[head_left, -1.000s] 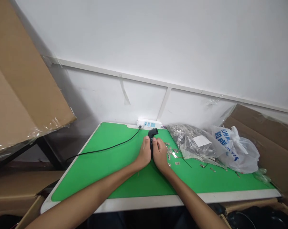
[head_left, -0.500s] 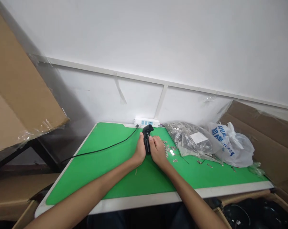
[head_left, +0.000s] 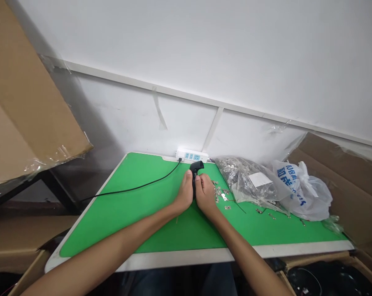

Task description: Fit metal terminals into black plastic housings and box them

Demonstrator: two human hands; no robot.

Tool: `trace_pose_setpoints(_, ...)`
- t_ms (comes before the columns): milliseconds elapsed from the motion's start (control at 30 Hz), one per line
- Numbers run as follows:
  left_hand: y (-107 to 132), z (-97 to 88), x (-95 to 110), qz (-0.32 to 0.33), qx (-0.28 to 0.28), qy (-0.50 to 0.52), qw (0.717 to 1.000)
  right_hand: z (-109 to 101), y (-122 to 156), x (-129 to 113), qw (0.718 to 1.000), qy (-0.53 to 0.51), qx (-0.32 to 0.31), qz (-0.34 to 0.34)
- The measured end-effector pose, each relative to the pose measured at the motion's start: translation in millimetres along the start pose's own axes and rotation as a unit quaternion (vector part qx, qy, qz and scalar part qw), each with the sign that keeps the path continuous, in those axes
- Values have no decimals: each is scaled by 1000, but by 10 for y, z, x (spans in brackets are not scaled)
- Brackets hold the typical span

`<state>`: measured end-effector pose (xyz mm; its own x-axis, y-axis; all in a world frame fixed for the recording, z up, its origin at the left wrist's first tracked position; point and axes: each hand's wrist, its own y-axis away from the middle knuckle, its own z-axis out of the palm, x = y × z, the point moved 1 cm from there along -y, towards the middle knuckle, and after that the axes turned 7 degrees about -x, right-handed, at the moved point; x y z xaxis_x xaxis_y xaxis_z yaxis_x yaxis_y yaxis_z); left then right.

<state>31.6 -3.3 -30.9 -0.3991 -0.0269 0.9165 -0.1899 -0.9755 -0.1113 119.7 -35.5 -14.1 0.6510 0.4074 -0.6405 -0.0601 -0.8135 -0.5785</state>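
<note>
A small black tool (head_left: 196, 169) stands upright on the green mat (head_left: 136, 213), its bent head poking out above my fingers. My left hand (head_left: 184, 194) presses against its left side, fingers closed round the body. My right hand (head_left: 206, 195) is closed against its right side, thumb up by the tool. The lower part of the tool is hidden between both hands. Several small metal parts (head_left: 220, 194) lie loose on the mat just right of my right hand.
A white power strip (head_left: 192, 156) sits at the mat's far edge, with a black cable (head_left: 133, 188) running left off the table. A clear bag of metal parts (head_left: 247, 181) and a white plastic bag (head_left: 303, 189) lie at right. Cardboard sheets (head_left: 25, 107) stand on both sides.
My hands stay wrapped round the black tool. The view has shifted a little; the hands and tool sit slightly right of where they were half a second ago.
</note>
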Motion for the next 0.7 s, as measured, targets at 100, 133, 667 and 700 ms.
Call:
trace_pose_setpoints(100, 19, 4, 21, 26, 15, -40, 999, 46, 12, 11, 1000, 16, 13, -3)
trace_pose_setpoints(133, 20, 9, 16, 19, 11, -33, 999, 63, 12, 18, 1000, 21, 18, -3)
trace_pose_setpoints(667, -133, -120, 329, -266, -105, 137, 948, -293, -51, 87, 986, 58, -82, -135)
trace_pose_setpoints(700, -136, -141, 358, -287, -114, 147, 940, -318, -52, 100, 980, 53, -101, -164)
